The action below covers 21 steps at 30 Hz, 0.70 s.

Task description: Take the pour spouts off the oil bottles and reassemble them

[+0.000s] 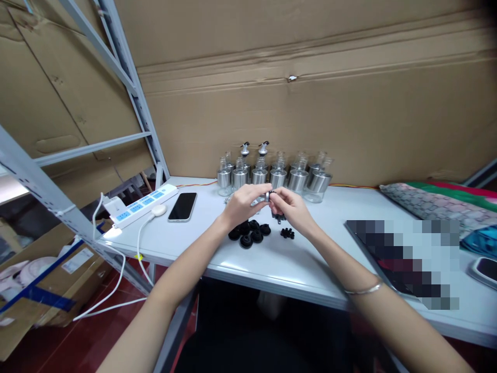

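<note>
My left hand (244, 206) and my right hand (292, 208) meet above the table, fingers closed on a small silver-and-black bottle cap piece (267, 196). The fingers hide much of it. Below my left hand lies a cluster of round black stoppers (246, 241). Small black parts (288, 233) form a group beneath my right hand, and more dark pieces (278, 218) lie partly behind its fingers. Beyond both hands stand several glass bottles with metal sleeves (239, 179). Two at the back carry silver pourer tops with black spouts (263, 148).
A phone (182, 207) and a white power strip (145, 205) with a cable lie at the left of the table (310, 274). At the right are a dark flat item, partly pixelated (373, 248), a patterned bag (423, 204) and a white-edged device (485, 272). Cardboard (291, 114) stands behind.
</note>
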Motion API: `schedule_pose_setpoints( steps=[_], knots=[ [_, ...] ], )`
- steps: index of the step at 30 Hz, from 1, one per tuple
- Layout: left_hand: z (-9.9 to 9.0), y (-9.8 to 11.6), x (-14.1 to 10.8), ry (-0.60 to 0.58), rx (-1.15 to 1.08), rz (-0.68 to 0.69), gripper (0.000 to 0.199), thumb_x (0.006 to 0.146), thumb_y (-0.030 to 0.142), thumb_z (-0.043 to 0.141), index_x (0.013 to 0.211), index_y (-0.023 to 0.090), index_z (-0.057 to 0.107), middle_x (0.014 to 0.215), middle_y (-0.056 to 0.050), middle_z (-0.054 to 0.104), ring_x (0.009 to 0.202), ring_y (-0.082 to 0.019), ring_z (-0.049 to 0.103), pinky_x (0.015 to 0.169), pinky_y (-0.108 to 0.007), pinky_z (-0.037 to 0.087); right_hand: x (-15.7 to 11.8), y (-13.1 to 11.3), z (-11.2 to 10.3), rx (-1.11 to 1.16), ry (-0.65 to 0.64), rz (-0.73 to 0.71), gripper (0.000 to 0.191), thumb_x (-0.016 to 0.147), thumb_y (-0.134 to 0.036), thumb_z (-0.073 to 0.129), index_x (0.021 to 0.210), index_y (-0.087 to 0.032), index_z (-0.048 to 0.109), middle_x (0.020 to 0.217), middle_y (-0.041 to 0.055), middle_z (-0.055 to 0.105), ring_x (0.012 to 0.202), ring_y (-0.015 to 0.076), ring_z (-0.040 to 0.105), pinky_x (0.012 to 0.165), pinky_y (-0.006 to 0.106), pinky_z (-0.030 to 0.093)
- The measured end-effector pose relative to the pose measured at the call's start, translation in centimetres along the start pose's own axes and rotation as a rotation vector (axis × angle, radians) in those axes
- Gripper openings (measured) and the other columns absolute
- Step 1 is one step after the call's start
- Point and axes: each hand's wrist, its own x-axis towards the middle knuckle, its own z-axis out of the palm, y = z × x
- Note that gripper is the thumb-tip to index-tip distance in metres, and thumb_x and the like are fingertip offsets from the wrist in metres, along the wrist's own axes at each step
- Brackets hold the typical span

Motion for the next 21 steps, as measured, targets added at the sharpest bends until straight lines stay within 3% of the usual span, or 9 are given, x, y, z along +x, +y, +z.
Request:
schedule_pose_setpoints(
  steps=[6, 11, 21],
  knots=[
    [0.1, -0.1, -0.2, -0.020, 0.017, 0.037, 0.024, 0.086, 0.027, 0.060, 0.107, 0.015, 0.061, 0.108, -0.011, 0.070, 0.102, -0.019, 0.066, 0.086, -0.035, 0.054, 0.1, -0.1, -0.4, 0.054, 0.036, 0.015, 0.028, 0.079, -0.046, 0.059, 0.086, -0.019, 0.055, 0.063, 0.0000, 0.059, 0.057, 0.0140, 0.057, 0.049, 0.025, 0.045],
    [-0.4, -0.2, -0.1, -0.084, -0.062, 0.014, 0.028, 0.081, 0.027, 0.067, 0.104, 0.013, 0.062, 0.104, -0.010, 0.071, 0.098, -0.018, 0.067, 0.086, -0.033, 0.055, 0.1, -0.2, -0.5, 0.012, 0.007, -0.016, 0.022, 0.077, -0.040, 0.059, 0.084, -0.019, 0.055, 0.062, -0.0004, 0.059, 0.051, 0.0132, 0.055, 0.047, 0.026, 0.045],
    [-1.7, -0.1, 0.7, -0.234, -0.249, -0.228, 0.036, 0.068, 0.022, 0.077, 0.100, 0.012, 0.065, 0.092, -0.007, 0.072, 0.078, -0.015, 0.068, 0.072, -0.025, 0.055, -0.1, -0.3, -0.9, -0.277, -0.015, -0.262, 0.008, 0.076, -0.024, 0.058, 0.084, -0.021, 0.059, 0.073, 0.0032, 0.063, 0.064, 0.0168, 0.056, 0.064, 0.032, 0.047]
  ],
)
